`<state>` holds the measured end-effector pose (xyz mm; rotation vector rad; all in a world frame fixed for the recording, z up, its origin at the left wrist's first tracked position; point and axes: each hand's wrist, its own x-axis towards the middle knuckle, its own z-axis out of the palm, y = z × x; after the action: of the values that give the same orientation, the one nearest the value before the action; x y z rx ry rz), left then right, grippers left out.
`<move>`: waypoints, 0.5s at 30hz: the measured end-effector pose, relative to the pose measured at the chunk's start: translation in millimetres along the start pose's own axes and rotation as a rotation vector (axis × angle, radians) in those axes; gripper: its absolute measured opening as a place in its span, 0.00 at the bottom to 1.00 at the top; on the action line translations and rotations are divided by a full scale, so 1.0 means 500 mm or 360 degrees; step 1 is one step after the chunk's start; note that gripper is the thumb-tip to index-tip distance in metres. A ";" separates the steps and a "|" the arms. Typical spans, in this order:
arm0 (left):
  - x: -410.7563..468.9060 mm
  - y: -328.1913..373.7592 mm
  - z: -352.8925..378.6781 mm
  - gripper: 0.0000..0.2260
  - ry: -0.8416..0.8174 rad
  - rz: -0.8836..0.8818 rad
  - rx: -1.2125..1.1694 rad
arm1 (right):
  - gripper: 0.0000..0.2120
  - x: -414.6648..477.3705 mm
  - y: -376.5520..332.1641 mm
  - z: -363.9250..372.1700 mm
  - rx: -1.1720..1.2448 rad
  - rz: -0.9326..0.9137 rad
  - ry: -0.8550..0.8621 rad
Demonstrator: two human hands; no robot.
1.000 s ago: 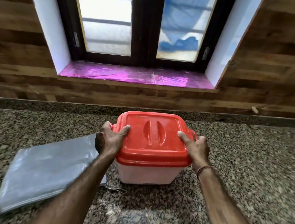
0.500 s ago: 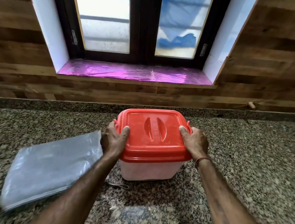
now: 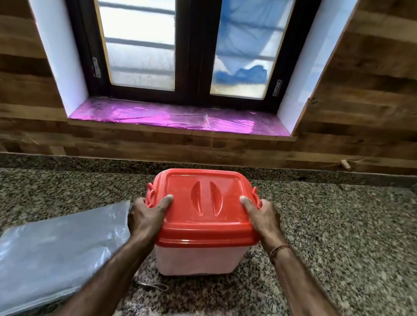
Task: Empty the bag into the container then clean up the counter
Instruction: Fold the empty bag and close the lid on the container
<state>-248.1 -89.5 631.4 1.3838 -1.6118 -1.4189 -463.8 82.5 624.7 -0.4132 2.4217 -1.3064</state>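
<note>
Fingers (image 3: 168, 199) clamped both sides of container (image 3: 199, 257) | my thumbs pressed lid (image 3: 206, 207) shut | bag (image 3: 45, 257) flat, left of container.

Colours, counter scene
Lid (image 3: 204, 207) red over translucent whitish container (image 3: 198, 260); bag (image 3: 50, 250) grey-clear at 8 o'clock; tabletop (image 3: 345, 243) speckled grey-black granite; sill (image 3: 180, 117) magenta foil at 12 o'clock; wall (image 3: 382, 96) brown wood planks.

Left hand (image 3: 148, 218): fingers wrapped, thumb flat on top, forearm outstretched.
Right hand (image 3: 262, 219): mirrored grip, corded wrist.
</note>
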 end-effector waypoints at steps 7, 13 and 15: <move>0.133 0.085 0.063 0.19 0.0029 0.0041 -0.0076 | 0.24 0.159 -0.081 0.018 0.0078 -0.0063 0.0020; 0.272 0.144 0.142 0.28 0.0108 0.0069 0.0051 | 0.32 0.308 -0.131 0.040 0.0138 -0.0101 0.0023; 0.310 0.148 0.160 0.27 0.0132 0.0046 0.0115 | 0.26 0.350 -0.140 0.049 0.0047 -0.0112 0.0025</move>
<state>-389.5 -214.4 648.3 1.4353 -1.6373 -1.2808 -603.1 -45.5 641.3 -0.4861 2.4178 -1.3781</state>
